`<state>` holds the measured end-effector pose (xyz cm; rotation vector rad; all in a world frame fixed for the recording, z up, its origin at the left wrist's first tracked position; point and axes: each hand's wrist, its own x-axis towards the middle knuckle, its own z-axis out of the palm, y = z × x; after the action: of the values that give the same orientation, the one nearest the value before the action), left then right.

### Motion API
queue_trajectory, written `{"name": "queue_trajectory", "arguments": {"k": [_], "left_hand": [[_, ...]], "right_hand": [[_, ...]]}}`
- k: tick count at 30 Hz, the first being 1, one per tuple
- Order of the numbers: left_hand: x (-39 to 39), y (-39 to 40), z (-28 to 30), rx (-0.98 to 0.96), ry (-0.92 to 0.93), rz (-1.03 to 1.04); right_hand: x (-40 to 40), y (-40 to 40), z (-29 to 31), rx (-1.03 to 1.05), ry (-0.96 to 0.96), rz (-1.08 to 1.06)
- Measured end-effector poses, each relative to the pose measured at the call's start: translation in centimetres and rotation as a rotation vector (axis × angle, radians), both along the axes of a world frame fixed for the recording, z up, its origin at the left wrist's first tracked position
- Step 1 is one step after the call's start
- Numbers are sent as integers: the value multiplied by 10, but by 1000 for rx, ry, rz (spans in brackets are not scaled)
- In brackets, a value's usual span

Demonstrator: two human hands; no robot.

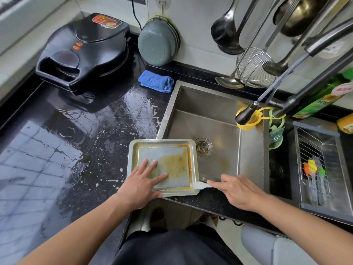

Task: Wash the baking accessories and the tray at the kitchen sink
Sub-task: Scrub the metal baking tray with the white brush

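Observation:
A square metal baking tray, smeared with orange-brown grease, rests on the front left corner of the steel sink, partly on the wet black counter. My left hand lies flat on the tray's floor, fingers spread, thumb over the near rim. My right hand is at the sink's front edge, fingertips touching a thin white strip that sticks out from the tray's near right corner; whether it pinches the strip is unclear. The pull-out faucet head hangs over the sink's right side; no water runs.
A black electric griddle stands at the back left, and a blue cloth lies by the sink. Ladles and a wire skimmer hang over the back. A dish rack with coloured utensils stands at the right, by a green detergent bottle.

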<state>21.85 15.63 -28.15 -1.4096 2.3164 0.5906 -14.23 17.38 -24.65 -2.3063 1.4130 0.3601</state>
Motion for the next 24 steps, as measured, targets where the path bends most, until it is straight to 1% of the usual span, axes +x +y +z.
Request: {"name": "queue_trajectory", "arguments": {"k": [3, 5, 8, 10, 13, 15, 18, 19, 22, 24], "left_hand": [[-1, -1, 2, 27, -1, 3], [-1, -2, 5, 41, -4, 1], [-2, -2, 5, 39, 5, 4], [-1, -1, 5, 31, 1, 5], [-2, 0, 3, 30, -5, 7], [-2, 0, 2, 35, -5, 23], [-2, -1, 0, 41, -11, 39], [-1, -1, 0, 40, -15, 35], [-2, 0, 0, 25, -11, 34], [-2, 0, 0, 24, -16, 26]], "right_hand": [[7, -34, -5, -57, 28, -71], [6, -37, -5, -57, 35, -65], [-5, 8, -6, 1, 23, 54], [-11, 25, -11, -18, 45, 132], [-3, -15, -12, -76, 75, 165], [2, -43, -5, -8, 119, 195], [-11, -41, 5, -16, 94, 266], [-20, -34, 4, -34, 64, 264], [-36, -25, 1, -98, 47, 154], [-27, -25, 0, -65, 52, 164]]}}
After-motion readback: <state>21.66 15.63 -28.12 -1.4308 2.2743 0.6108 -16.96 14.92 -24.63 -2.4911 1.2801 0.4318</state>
